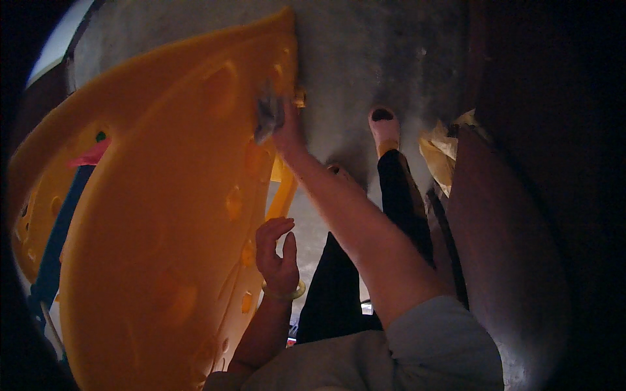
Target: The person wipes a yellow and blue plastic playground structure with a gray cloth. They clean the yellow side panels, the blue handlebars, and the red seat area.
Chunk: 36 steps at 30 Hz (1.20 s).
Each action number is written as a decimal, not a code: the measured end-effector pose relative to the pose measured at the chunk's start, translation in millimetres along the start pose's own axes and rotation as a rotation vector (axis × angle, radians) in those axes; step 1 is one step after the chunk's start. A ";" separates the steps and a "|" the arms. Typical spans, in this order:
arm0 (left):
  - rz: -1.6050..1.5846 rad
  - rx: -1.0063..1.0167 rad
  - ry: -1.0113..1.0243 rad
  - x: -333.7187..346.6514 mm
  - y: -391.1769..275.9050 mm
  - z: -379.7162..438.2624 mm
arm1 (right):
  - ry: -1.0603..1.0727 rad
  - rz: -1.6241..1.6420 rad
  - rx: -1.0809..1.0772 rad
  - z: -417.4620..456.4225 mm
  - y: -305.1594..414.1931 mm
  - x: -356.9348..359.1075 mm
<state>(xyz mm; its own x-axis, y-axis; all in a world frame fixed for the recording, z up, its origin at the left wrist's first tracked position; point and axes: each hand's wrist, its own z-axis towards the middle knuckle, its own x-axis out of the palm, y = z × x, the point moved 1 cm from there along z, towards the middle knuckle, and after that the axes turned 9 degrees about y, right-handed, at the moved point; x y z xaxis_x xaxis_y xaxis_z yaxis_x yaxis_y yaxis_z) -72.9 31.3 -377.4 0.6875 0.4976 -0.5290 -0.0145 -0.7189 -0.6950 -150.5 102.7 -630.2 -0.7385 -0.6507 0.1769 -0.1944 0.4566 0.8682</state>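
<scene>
A large orange moulded plastic panel (146, 234) with round dents takes up the left of the view; it looks like part of a children's play structure. My right hand (291, 132) reaches far forward to its upper right edge. That hand holds a grey cloth (269, 115) against the panel, partly blurred. Nearer my body, my left hand (276, 254) is raised beside the panel's right side, fingers curved and thumb apart, with nothing in it. A pale bracelet (299, 290) circles the left wrist.
Grey floor (342, 58) lies ahead, with my pink shoe (384, 128) on it. A dark brown padded-looking surface (503, 234) rises on the right, beside crumpled yellowish wrapping (438, 154). Behind the panel are a blue bar (63, 229) and a pink part (91, 154).
</scene>
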 end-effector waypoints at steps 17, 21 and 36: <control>-0.016 0.079 0.008 -14.3 -30.8 2.8 | -0.032 0.110 -0.071 -6.0 124.9 24.1; -0.038 0.052 -0.041 -7.0 -28.9 -3.1 | -0.013 -0.050 -0.445 -19.8 165.1 27.9; 0.100 0.024 -0.023 12.8 -7.0 31.5 | -0.025 0.197 -0.055 7.6 26.5 13.6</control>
<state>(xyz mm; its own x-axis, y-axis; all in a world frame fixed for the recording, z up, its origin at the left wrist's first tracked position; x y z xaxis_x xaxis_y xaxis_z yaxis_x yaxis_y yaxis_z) -86.9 57.9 -394.6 0.6645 0.4351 -0.6076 -0.1002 -0.7538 -0.6494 -170.6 110.5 -608.4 -0.7746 -0.5365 0.3349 -0.0095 0.5394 0.8420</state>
